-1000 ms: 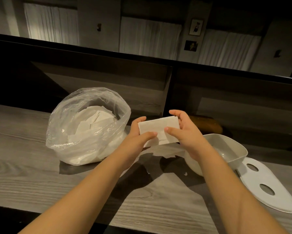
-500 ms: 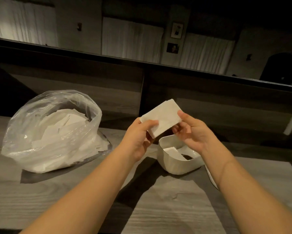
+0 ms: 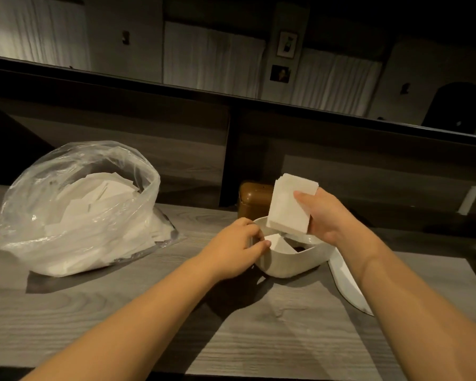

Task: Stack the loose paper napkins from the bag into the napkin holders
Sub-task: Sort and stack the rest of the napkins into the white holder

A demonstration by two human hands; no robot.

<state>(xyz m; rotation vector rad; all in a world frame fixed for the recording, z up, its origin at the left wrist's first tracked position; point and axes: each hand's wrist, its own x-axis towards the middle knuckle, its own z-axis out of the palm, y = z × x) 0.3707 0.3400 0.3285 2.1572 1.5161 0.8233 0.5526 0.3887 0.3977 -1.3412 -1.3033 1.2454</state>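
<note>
The fingers (image 3: 302, 198) of the right hand (image 3: 327, 215) clamp a stack of napkins (image 3: 290, 206), thumb across its front, holding it tilted just above the holder (image 3: 289, 264). The left hand (image 3: 235, 247) grips the holder's near-left rim, fingers curled over the edge and touching a napkin (image 3: 279, 244) lying inside. The white holder stands on the grey wooden surface (image 3: 258, 339). Its lid (image 3: 346, 284) lies just right of it, partly hidden by the right forearm. A brown box (image 3: 252, 198) stands right behind the holder. Well to the left, the clear bag (image 3: 74, 207) sits open, loose napkins inside.
</note>
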